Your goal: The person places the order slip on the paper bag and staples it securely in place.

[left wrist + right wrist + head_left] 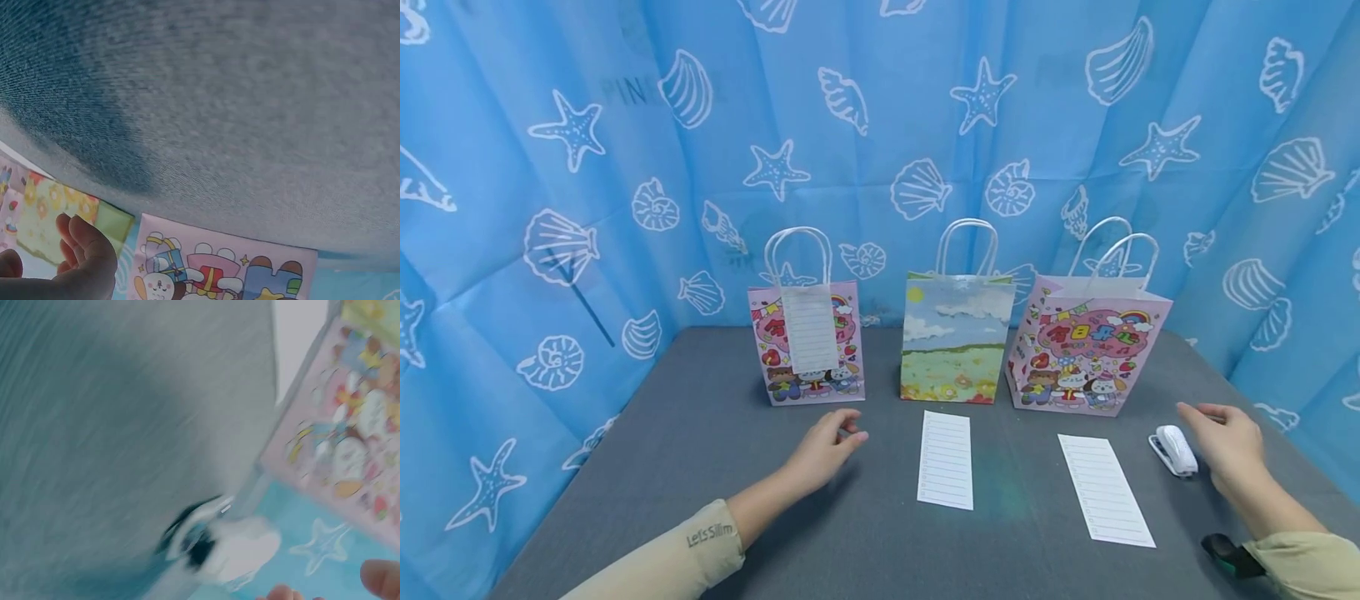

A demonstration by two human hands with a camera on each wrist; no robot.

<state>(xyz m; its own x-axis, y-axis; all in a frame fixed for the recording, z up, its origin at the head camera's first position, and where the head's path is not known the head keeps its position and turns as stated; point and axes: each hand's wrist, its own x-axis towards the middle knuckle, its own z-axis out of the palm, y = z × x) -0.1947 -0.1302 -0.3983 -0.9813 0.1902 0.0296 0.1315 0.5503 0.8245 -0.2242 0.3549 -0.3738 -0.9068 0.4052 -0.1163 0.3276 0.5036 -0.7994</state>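
My left hand point(822, 454) hovers low over the table in front of the left pink paper bag point(853, 387), its fingers loosely bent with nothing between them. A lined paper slip point(811, 329) hangs down the front of that bag, below its white handles. My right hand point(1228, 442) is just right of a small white stapler point(1177, 450), fingers relaxed and empty. In the right wrist view the stapler point(240, 550) is blurred, with fingertips showing at the bottom edge. Two more lined slips lie flat on the table, one in the middle point(946, 460) and one toward the right point(1107, 490).
A landscape-print paper bag point(957, 342) stands in the middle at the back, and a second pink cartoon bag point(1086, 358) is close to its right. Behind the grey table point(850, 550) hangs a blue shell-print curtain point(880, 125). A dark object point(1231, 554) shows by my right sleeve.
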